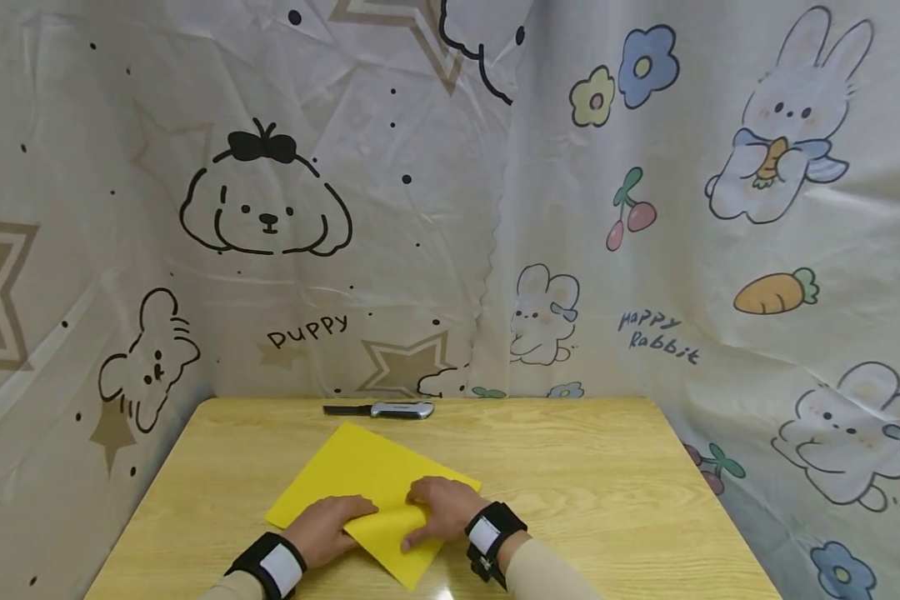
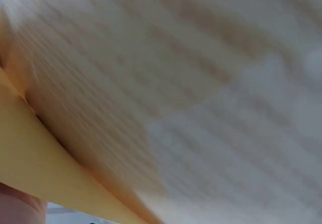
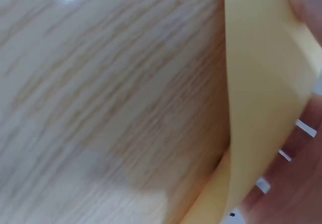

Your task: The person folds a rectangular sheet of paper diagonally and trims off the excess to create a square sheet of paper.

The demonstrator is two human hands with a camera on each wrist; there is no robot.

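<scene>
Head view, looking down on a pale wood-grain table [image 1: 607, 492] with a bright yellow, straight-edged sheet of paper or thin card [image 1: 360, 467] lying aslant, left of centre, under both hands. Resting on the sheet's near left side with the left hand [image 1: 322, 527], probably to steady it against sliding. Grasping the lifted near part with the right hand [image 1: 448, 507], thumb on the near face and fingers curled round the far side, likely to control the bend. Joined, near the table's far edge, by a slim grey-and-black hand tool [image 1: 401, 410], perhaps set there to be out of the way, too small to identify surely. Cannot tell whether pinching or merely pressing with the left fingers, given a thumb tip out of sight behind the near flap. Cropped at the bottom, with only parts of both cream sleeves [image 1: 555, 573] showing. Blurred in the left wrist view, with just a patch of skin at the lower left; cut off in the right wrist view through thumb and fingers.
</scene>
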